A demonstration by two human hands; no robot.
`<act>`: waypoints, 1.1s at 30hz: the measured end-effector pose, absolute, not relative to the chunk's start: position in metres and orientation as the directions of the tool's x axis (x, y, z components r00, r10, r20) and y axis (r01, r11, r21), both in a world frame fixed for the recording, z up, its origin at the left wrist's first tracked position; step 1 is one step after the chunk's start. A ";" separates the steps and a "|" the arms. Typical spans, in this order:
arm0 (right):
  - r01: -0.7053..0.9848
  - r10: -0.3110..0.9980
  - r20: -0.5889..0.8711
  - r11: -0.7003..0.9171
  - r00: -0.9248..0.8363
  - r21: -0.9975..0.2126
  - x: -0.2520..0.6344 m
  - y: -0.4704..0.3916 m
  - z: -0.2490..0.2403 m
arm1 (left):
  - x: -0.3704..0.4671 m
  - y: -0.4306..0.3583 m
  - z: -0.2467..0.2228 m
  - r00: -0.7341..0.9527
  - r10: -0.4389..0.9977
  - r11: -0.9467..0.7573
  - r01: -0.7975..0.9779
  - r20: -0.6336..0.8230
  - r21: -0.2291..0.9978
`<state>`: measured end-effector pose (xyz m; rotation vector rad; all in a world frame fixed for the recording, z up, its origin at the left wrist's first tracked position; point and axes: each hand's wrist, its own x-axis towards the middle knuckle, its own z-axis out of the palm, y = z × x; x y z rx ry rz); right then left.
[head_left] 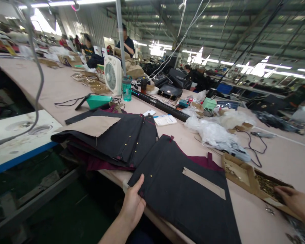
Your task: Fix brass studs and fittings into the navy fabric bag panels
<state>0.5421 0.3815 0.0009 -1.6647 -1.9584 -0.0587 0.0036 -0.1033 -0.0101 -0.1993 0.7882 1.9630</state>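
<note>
My left hand [133,203] grips the near left edge of a dark fabric bag panel [183,183], thumb on top and fingers underneath. This panel has maroon lining, a beige strip [204,183] across it and a small brass stud near my thumb. At the far right, the fingertips of my right hand [296,201] are pinched together in a cardboard box [259,196] of small brass pieces [268,186]. Whatever they hold is too small to make out. Left of the held panel lies a stack of similar dark panels [117,139] with brass studs.
A fan [113,75], a teal bottle [127,88] and a long black bar [157,103] stand farther back. Crumpled plastic bags [213,132] lie right of centre. A white machine top [20,139] borders the left. Several people are in the background.
</note>
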 end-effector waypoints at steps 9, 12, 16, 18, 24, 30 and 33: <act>0.930 0.883 0.457 0.073 0.109 -0.361 0.502 0.349 0.020 | 0.010 -0.092 -0.004 -0.379 0.778 -0.383 -0.918 -0.501 0.100; 0.871 0.904 0.426 0.181 0.035 -0.456 0.419 0.288 0.050 | 0.018 -0.085 -0.010 -0.309 0.791 -0.358 -0.934 -0.528 0.010; 0.458 0.896 0.273 0.418 -0.351 -0.784 0.281 0.189 0.061 | 0.030 -0.081 -0.016 -0.287 0.787 -0.376 -0.925 -0.546 -0.055; 0.269 0.826 0.205 0.389 -0.525 -0.881 0.220 0.146 0.050 | 0.034 -0.081 -0.019 -0.289 0.800 -0.376 -0.925 -0.526 -0.063; -0.026 0.625 0.228 0.315 -0.746 -0.949 0.112 0.083 0.004 | 0.031 -0.081 -0.040 -0.300 0.885 -0.331 -0.943 -0.355 -0.028; -0.013 0.657 0.205 0.284 -0.726 -0.959 0.100 0.085 -0.015 | 0.028 -0.083 -0.060 -0.283 0.948 -0.286 -0.958 -0.146 0.001; 0.008 0.663 0.170 0.256 -0.729 -0.967 0.100 0.089 -0.019 | 0.029 -0.083 -0.063 -0.284 0.954 -0.285 -0.958 -0.099 -0.002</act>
